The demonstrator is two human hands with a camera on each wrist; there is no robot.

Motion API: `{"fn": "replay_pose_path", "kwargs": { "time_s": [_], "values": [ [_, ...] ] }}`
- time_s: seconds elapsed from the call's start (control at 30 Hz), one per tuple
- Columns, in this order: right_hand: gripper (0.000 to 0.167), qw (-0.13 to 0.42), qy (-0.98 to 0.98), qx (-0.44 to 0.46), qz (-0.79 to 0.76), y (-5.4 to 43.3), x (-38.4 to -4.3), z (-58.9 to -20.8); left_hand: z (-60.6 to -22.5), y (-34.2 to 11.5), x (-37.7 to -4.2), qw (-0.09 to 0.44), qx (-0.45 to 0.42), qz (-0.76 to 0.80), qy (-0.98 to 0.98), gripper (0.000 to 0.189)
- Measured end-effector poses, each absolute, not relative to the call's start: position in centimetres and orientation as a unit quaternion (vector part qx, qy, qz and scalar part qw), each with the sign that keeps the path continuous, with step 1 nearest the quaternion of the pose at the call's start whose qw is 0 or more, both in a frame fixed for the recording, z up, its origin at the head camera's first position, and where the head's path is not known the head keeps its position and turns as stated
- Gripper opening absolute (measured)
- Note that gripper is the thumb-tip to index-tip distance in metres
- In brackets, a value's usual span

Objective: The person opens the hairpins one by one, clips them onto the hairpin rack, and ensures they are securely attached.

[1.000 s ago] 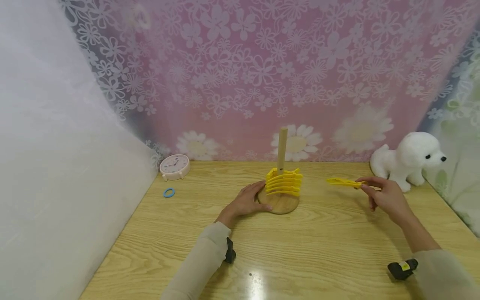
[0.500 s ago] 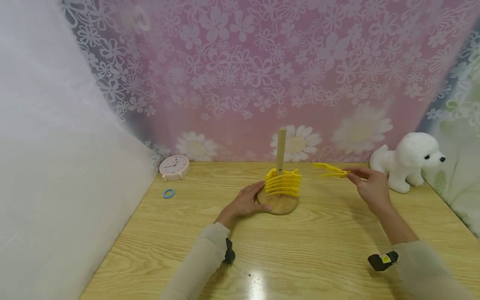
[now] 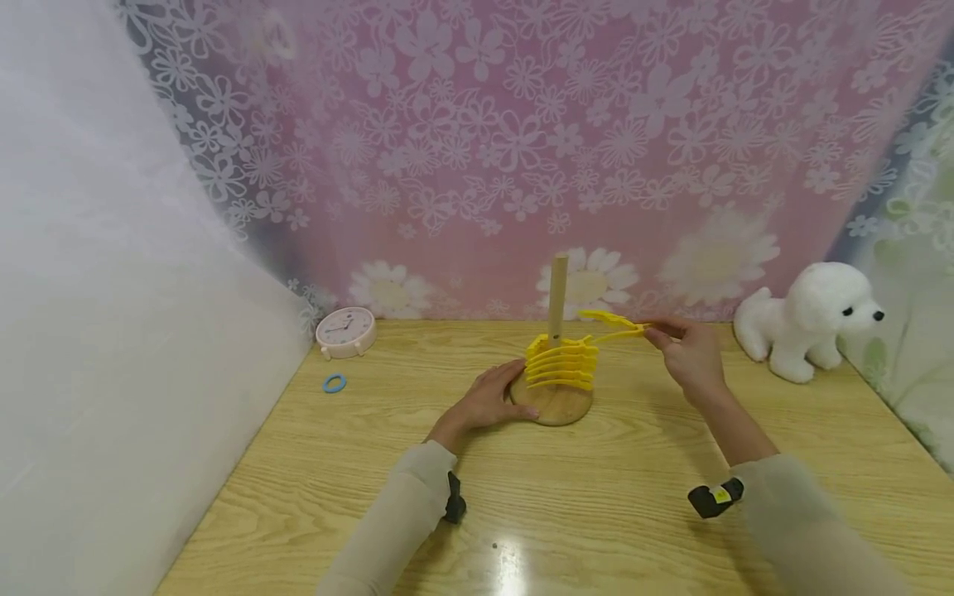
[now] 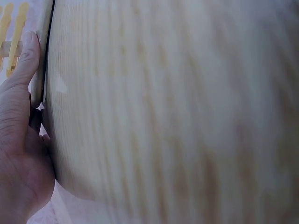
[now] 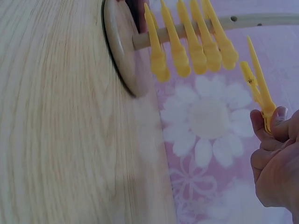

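Observation:
A wooden stand has a round base (image 3: 559, 410) and an upright post (image 3: 556, 298). Several yellow hair clips (image 3: 561, 366) are clipped one above another on the post's lower part. My left hand (image 3: 488, 401) grips the left edge of the base; its thumb (image 4: 28, 58) lies over the top face. Between thumb and fingers my right hand (image 3: 693, 360) pinches the tail of another yellow hair clip (image 5: 264, 88), its two arms spread apart. That clip's tips point left at the post, just above the topmost clip on the stand, with the hand off to the right.
A pink alarm clock (image 3: 346, 333) and a blue ring (image 3: 334, 383) lie at the table's back left. At the back right sits a white toy dog (image 3: 808, 319). A flowered curtain (image 3: 462, 165) hangs behind the wooden table (image 3: 589, 497).
My right hand has moved left from beside the toy dog to near the post, carrying the hair clip. The clip's arms have spread apart. My left hand has stayed on the base.

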State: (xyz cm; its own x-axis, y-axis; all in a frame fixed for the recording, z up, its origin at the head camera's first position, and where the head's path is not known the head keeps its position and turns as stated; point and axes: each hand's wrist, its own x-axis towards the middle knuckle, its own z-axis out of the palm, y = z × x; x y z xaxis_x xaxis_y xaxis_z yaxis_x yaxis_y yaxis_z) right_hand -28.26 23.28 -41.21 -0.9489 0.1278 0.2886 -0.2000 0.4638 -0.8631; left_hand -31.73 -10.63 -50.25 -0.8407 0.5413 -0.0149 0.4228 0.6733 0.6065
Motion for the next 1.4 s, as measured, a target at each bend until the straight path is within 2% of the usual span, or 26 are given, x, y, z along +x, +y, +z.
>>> {"fn": "replay_pose_path", "kwargs": {
  "time_s": [0.3,0.73,1.4],
  "values": [
    [0.022,0.173,-0.834,0.047,0.521,20.1,-29.3,-41.1,-50.1,-10.6,-31.8,0.093,0.27,0.31,0.907,0.097],
    [0.019,0.172,-0.834,0.116,0.511,17.6,-30.3,-41.4,-50.7,-10.6,-32.1,0.089,0.272,0.308,0.907,0.098],
    [0.022,0.116,-0.839,0.157,0.509,17.4,-30.2,-41.3,-50.7,-10.6,-32.1,0.094,0.269,0.305,0.909,0.099]
  ]
}}
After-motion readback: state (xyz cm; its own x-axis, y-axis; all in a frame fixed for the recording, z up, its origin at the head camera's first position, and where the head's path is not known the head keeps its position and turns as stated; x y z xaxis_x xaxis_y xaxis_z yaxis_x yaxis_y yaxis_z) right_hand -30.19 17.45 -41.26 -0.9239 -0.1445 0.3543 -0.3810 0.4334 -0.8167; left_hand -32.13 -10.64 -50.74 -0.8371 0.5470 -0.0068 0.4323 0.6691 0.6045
